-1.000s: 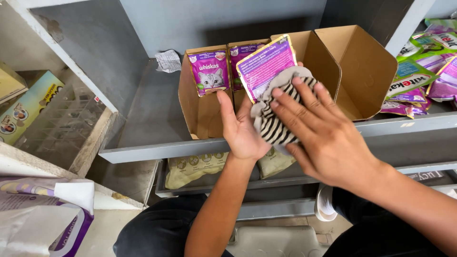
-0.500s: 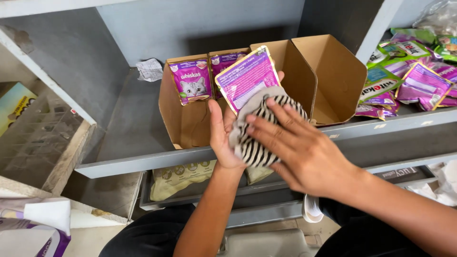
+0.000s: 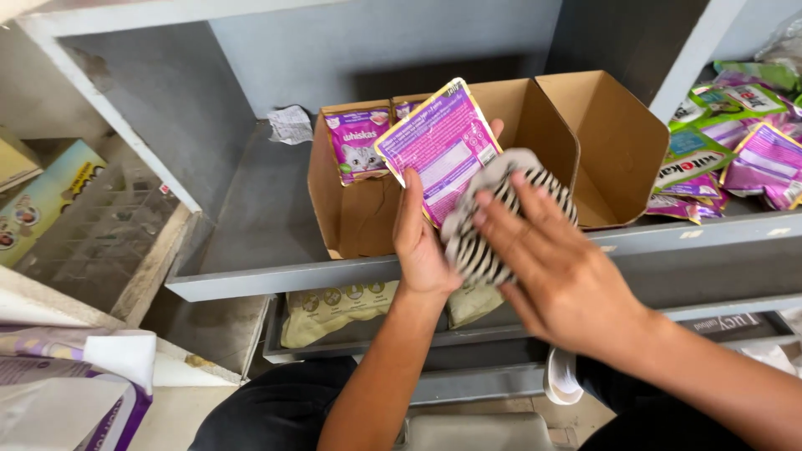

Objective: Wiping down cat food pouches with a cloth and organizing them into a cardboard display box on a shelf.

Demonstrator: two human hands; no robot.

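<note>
My left hand (image 3: 422, 242) holds a purple pet-food pouch (image 3: 439, 146) upright, its back facing me, in front of an open cardboard box (image 3: 610, 142) on a grey shelf (image 3: 276, 280). My right hand (image 3: 555, 267) presses a black-and-white striped cloth (image 3: 493, 217) flat against the lower right of the pouch. Inside the box, at its left end, another purple pouch (image 3: 361, 144) with a cat picture stands upright.
Loose purple and green pouches (image 3: 735, 159) lie piled on the shelf to the right of a grey divider (image 3: 685, 58). A crumpled paper scrap (image 3: 291, 125) lies behind the box. Beige pouches (image 3: 334, 305) sit on the shelf below. Cartons (image 3: 38, 200) and a purple bag (image 3: 75, 392) are at left.
The view has shifted a little. My hands with the pouch and cloth have stayed together in front of the box; my right hand has slid the cloth slightly across the pouch.
</note>
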